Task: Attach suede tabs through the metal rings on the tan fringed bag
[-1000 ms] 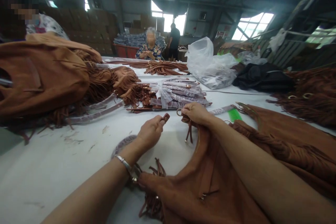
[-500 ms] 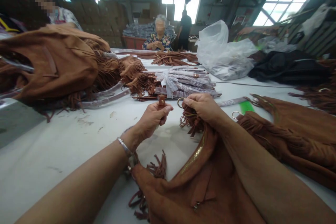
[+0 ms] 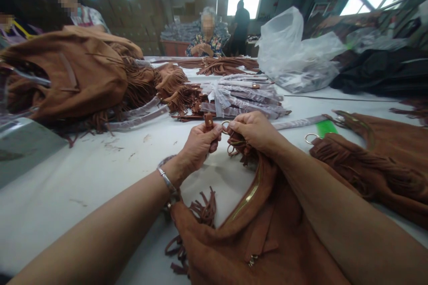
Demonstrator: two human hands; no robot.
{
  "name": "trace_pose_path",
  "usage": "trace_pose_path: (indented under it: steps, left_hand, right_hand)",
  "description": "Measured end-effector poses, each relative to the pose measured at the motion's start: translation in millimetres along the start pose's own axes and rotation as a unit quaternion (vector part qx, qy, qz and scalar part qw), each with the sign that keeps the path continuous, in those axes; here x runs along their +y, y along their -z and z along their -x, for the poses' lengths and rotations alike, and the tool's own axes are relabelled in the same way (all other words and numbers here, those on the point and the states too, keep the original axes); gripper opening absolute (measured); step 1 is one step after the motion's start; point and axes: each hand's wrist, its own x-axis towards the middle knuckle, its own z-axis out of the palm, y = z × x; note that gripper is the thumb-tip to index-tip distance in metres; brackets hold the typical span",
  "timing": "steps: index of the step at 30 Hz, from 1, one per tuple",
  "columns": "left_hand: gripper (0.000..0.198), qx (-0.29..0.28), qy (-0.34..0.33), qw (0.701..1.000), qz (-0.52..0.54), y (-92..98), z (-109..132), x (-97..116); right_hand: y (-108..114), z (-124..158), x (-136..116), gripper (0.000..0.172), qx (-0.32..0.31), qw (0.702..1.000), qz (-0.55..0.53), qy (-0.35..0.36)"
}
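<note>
A brown fringed handbag (image 3: 281,240) with a gold zipper lies in front of me, its top corner raised. My right hand (image 3: 257,132) is closed on that corner, beside a gold ring (image 3: 225,127) that sticks out to the left. Closed in a pinch, my left hand (image 3: 202,142) holds a brown strap end (image 3: 209,121) with a gold stud, pointing up. The left thumb tip is at the ring's left edge; whether it touches the ring I cannot tell. Most of the strap is hidden behind my left hand and forearm.
A bundle of plastic-wrapped straps (image 3: 237,98) lies ahead on the white table (image 3: 100,178). Brown bags (image 3: 93,80) are heaped at left, and another fringed bag (image 3: 374,164) lies at right. A clear plastic bag (image 3: 297,58) stands behind. A person (image 3: 207,40) sits across the table.
My left hand has moved right with the strap end, and the ring has come left towards it. The gap between them has closed almost fully. The view has shifted slightly.
</note>
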Motion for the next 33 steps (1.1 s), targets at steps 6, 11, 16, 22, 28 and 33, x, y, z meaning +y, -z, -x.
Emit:
trace_pose_path:
  steps: [6,11,16,22,28,33]
  left_hand:
    - [0.027,-0.040,0.011,0.998,0.041,0.8,-0.6,7.1]
    - [0.025,-0.059,0.004,0.998,0.018,2.1,-2.2,9.3]
    - [0.024,-0.021,-0.031,0.999,0.008,-2.9,4.1,2.8]
    - [0.025,-0.005,-0.064,0.998,-0.025,-4.9,0.9,-3.0]
    - [0.029,-0.021,-0.113,0.984,-0.138,-19.6,-16.4,15.5]
    - [0.024,-0.068,-0.238,0.903,-0.352,-31.7,-34.3,49.6]
  right_hand:
    - [2.1,13.4,-8.3,0.018,-0.074,0.990,0.099,0.071]
    - [7.5,21.2,-17.7,0.041,-0.026,0.938,0.293,0.180]
    - [12.0,14.7,-11.1,0.035,-0.044,0.977,0.184,0.102]
    - [18.3,9.7,-4.4,0.029,-0.093,0.988,0.098,0.074]
    - [54.1,14.7,3.0,0.029,-0.260,0.964,-0.029,0.056]
    - [79.4,20.3,3.7,0.033,-0.286,0.947,-0.098,0.106]
